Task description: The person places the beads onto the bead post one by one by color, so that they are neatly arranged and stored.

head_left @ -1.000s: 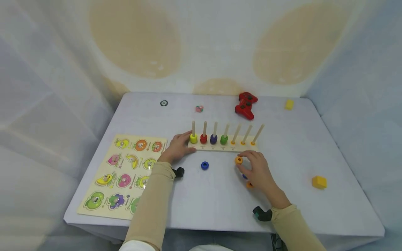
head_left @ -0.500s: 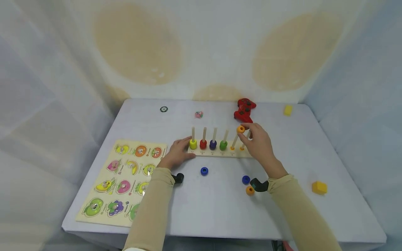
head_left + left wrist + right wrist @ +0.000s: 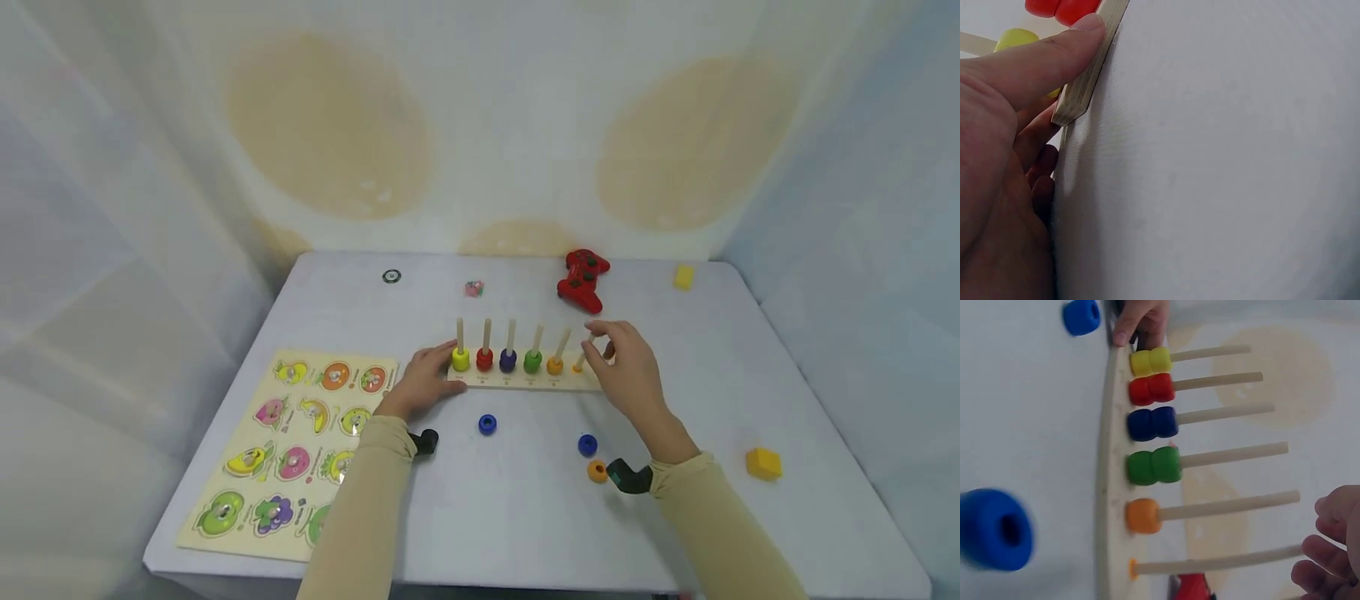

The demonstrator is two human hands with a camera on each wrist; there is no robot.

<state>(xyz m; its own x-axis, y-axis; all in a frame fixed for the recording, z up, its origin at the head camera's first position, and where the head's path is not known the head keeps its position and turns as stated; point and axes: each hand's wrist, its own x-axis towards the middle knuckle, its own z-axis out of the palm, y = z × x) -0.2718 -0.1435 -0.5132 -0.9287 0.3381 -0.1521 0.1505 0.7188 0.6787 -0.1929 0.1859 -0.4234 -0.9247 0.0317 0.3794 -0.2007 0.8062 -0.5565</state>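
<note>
A wooden peg board (image 3: 517,383) stands mid-table, its upright pegs in a row. Yellow beads (image 3: 461,360), red beads (image 3: 484,360), purple-blue beads (image 3: 507,361) and green beads (image 3: 532,362) sit in pairs on the left pegs. One orange bead (image 3: 1143,516) is at the foot of the fifth peg. My left hand (image 3: 423,383) grips the board's left end, thumb along the front edge and fingers behind. My right hand (image 3: 628,371) is beside the sixth peg's tip, fingers loosely bent, holding no bead. It hides the board's right end in the head view.
Two blue beads, one left (image 3: 487,424) and one right (image 3: 587,445), and an orange bead (image 3: 597,471) lie in front. A fruit puzzle board (image 3: 288,454) lies left. Behind are a red game controller (image 3: 582,281), a pink trinket (image 3: 474,288) and a chip (image 3: 392,276). Yellow blocks (image 3: 763,463) lie right.
My right hand carried an orange bead from the table up to the fifth peg and let it go there, then moved slightly away. My left hand stays on the board.
</note>
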